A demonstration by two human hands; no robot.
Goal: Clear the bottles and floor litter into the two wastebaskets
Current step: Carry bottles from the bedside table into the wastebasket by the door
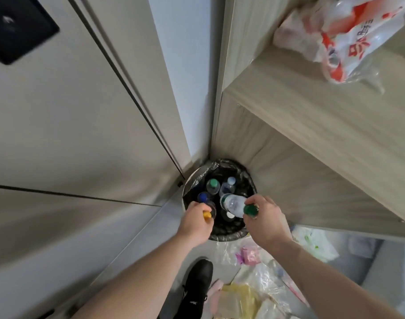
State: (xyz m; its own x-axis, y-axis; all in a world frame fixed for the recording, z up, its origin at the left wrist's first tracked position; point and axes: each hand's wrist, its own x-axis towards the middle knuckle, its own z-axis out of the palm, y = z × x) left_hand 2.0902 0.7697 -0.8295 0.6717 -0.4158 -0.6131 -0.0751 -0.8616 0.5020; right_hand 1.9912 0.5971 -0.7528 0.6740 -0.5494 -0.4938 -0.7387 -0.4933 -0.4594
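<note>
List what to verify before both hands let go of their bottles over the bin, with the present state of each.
1. Left hand holds the yellow-capped bottle over the wastebasket: ok.
2. Right hand grips the green-capped bottle above the opening: ok.
3. Black liner covers the rim: ok on the visible side.
4. Room left inside: cannot tell; several bottles already stand in it.
5. Floor litter cleared: not ok.

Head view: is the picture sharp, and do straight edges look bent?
Head view: soft throughout, blurriest at the red-and-white plastic bag; wide-angle lens splays the wooden shelf edges; even indoor light, the black-lined round wastebasket dark inside.
</note>
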